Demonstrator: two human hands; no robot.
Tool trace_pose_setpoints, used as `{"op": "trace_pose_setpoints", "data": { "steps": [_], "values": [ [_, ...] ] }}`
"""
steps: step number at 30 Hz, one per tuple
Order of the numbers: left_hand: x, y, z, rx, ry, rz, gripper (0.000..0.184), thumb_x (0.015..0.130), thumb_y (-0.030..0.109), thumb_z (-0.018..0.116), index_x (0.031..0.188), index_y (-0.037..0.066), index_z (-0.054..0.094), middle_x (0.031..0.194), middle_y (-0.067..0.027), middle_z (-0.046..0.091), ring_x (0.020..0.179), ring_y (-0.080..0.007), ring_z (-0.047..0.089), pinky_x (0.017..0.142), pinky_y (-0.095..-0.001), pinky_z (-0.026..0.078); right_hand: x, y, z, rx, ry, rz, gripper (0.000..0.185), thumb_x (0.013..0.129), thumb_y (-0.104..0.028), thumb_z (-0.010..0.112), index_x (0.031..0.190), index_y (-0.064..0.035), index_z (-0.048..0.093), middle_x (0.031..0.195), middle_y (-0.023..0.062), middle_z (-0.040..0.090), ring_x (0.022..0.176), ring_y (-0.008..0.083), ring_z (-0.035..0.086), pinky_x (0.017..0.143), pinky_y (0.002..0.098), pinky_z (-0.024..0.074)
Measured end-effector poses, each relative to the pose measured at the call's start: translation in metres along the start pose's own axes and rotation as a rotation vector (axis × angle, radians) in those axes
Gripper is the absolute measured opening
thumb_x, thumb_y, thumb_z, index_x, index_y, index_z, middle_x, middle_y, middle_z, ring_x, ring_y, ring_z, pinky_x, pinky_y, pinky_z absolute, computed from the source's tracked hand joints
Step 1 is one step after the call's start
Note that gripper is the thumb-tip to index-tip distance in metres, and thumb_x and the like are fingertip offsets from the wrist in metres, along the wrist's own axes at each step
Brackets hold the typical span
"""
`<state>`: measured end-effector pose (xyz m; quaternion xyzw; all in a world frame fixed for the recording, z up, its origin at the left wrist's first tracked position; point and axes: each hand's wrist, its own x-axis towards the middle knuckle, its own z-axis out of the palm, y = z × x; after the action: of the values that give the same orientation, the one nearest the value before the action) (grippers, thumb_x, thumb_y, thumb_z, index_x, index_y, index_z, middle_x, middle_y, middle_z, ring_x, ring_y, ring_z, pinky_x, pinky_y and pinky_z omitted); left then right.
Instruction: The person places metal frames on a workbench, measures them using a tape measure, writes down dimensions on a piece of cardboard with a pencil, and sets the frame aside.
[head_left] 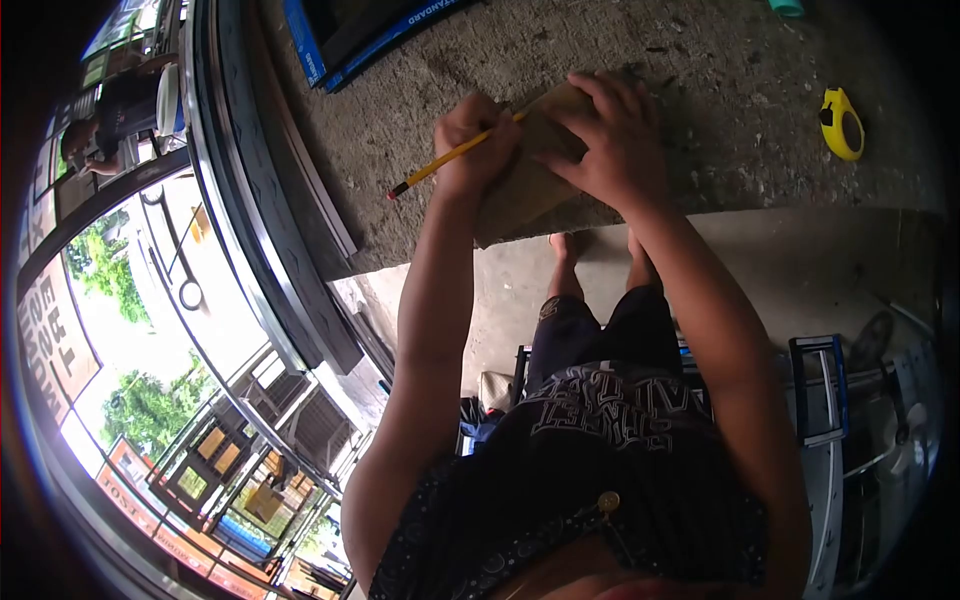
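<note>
The brown flat sheet (pixel 522 198), its material not confirmable at this view, lies on the rough, speckled workbench (pixel 725 125) in front of the person and serves here as the landmark. Its long axis runs obliquely, from a near corner at the bench's front edge, on the person's left, to a far end under the right hand. The left hand (pixel 478 158) rests over the sheet's left margin, its fingers curled and pinching a yellow pencil (pixel 437 168). The pencil's eraser end projects outward, left of the sheet; its writing end points inward to the sheet's far portion, toward the right hand, and whether the tip makes contact cannot be determined. The right hand (pixel 618 145) lies palm down over the sheet's far right part, fingers spread and thumb set apart, reaching toward the left hand; it appears to be steadying the piece. Of the two, the left hand is nearer the sheet's left margin and the right hand nearer its far end, with a small gap between them. A yellow tape measure (pixel 843 124) lies well to the right of the sheet, touched by neither hand. A blue-edged item marked "STANDARD" (pixel 392 43) lies beyond the sheet, to its left.
</note>
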<state>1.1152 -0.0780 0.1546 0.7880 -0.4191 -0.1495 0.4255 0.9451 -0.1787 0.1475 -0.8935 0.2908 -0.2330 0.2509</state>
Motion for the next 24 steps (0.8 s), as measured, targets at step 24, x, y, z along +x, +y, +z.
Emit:
{"op": "trace_pose_setpoints", "data": {
  "steps": [24],
  "values": [
    [0.0006,-0.0092,0.0015,-0.015,-0.034,0.008,0.016,0.079,0.004,0.071,0.07,0.004,0.058,0.07,-0.0045,0.063,0.062,-0.0103,0.059,0.056,-0.0274,0.048,0.0001,-0.0004,-0.0008,0.0,-0.019,0.007,0.045,0.064,-0.041,0.083,0.105,-0.0273,0.071,0.133,0.0009,0.05,0.132,0.0238,0.04,0.113,0.0529,0.0241]
  ]
}}
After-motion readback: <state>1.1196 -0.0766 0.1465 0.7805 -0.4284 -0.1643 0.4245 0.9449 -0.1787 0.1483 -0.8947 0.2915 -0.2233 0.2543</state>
